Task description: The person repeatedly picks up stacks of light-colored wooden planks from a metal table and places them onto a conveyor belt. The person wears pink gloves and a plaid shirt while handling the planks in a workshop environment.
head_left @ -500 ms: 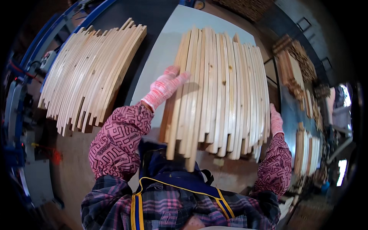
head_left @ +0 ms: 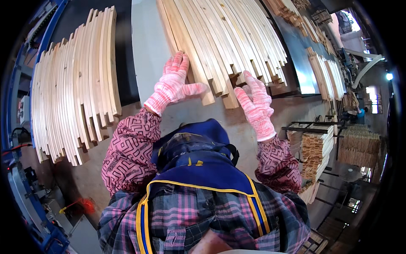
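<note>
Mottled pink and white covers the left hand [head_left: 171, 82] and the right hand [head_left: 256, 103] alike. Just beyond both, the wooden strips [head_left: 237, 38] are pale cream, with small brown knots and a warmer honey tone nearest the left fingers. Left of that hand, the second stack [head_left: 69, 89] is light tan. Behind the hands, dusky pink sleeve covers [head_left: 131, 148] carry black maze-like lines; between these, the apron [head_left: 207, 171] is navy with yellow edging, above a grey-and-pink plaid shirt [head_left: 182, 211].
</note>
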`<state>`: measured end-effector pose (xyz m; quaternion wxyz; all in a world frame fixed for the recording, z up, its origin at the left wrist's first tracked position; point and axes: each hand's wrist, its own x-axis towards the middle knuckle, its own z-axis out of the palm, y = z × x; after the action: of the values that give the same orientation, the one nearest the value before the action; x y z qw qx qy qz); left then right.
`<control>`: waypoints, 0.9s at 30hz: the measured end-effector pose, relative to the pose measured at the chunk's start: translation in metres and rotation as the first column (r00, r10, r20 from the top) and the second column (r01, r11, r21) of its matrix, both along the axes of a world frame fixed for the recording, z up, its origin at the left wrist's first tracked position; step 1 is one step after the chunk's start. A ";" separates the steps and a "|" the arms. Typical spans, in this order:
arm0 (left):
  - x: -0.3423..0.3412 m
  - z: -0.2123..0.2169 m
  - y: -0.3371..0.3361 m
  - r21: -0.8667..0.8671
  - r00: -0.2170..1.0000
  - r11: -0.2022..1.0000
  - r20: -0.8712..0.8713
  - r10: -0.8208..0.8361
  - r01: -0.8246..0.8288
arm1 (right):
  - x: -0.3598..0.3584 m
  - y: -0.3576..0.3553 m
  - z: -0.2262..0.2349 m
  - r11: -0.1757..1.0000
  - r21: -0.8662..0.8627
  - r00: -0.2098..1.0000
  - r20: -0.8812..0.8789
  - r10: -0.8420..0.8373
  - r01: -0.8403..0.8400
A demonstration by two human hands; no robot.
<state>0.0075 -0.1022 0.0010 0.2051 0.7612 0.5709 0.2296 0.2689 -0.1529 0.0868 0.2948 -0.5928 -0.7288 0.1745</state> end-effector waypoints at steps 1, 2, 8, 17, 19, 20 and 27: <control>0.000 -0.001 -0.003 -0.025 0.999 0.999 -0.028 -0.027 0.026 | -0.005 -0.005 -0.003 0.999 -0.050 0.998 -0.055 -0.018 0.015; -0.001 0.002 -0.004 -0.043 0.997 0.998 -0.064 -0.043 0.040 | -0.013 -0.006 -0.008 0.999 -0.043 0.999 -0.037 -0.011 0.009; -0.019 0.007 -0.002 -0.142 0.859 0.974 0.506 -0.080 0.175 | -0.046 -0.011 0.025 0.939 -0.298 0.791 -0.609 -0.048 -0.172; -0.017 0.000 -0.026 -0.135 0.807 0.976 0.587 -0.059 0.169 | -0.164 0.131 0.059 0.941 -0.329 0.788 0.600 0.137 0.086; -0.013 0.000 -0.032 -0.149 0.785 0.980 0.620 -0.010 0.130 | -0.180 0.158 0.044 0.965 -0.252 0.808 0.581 0.095 0.067; -0.010 0.002 -0.036 -0.138 0.778 0.985 0.628 0.010 0.099 | -0.182 0.167 0.045 0.967 -0.250 0.829 0.551 0.096 0.053; -0.056 0.041 -0.114 -0.084 0.831 0.996 0.556 0.013 0.040 | -0.201 0.173 0.087 0.975 -0.212 0.926 0.354 0.134 -0.060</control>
<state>-0.0481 -0.2157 0.0419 0.3988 0.6552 0.4911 0.4129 0.0675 0.0199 0.1737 0.0844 -0.6044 -0.7785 0.1467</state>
